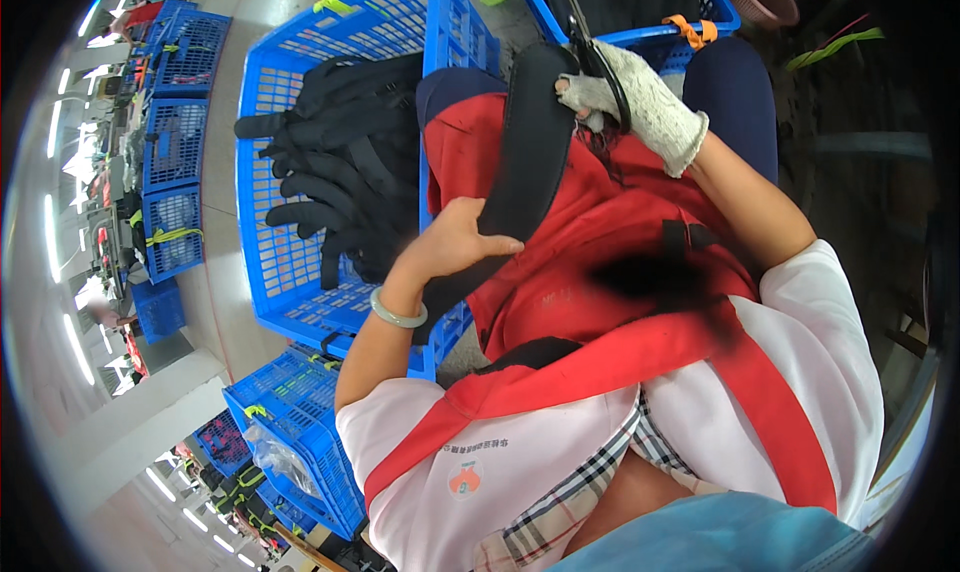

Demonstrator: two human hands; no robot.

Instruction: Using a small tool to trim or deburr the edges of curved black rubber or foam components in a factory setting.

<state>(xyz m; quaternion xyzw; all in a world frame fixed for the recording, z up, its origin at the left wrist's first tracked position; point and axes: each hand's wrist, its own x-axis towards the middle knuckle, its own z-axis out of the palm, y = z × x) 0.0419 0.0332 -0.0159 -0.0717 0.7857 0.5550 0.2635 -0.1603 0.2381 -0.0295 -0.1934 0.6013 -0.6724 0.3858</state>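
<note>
Factory workshop, blue plastic crates [255,242], long strip lights [52,238]

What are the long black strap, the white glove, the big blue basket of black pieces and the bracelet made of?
Black strap: maybe padded fabric or fake leather; matte, with a seam-like line along its edge.
White glove: likely knitted yarn; its surface looks bumpy.
Blue basket: probably hard plastic; smooth, with neat grid holes.
Bracelet: stone, glass or plastic, I can't tell; pale and smooth.
</note>
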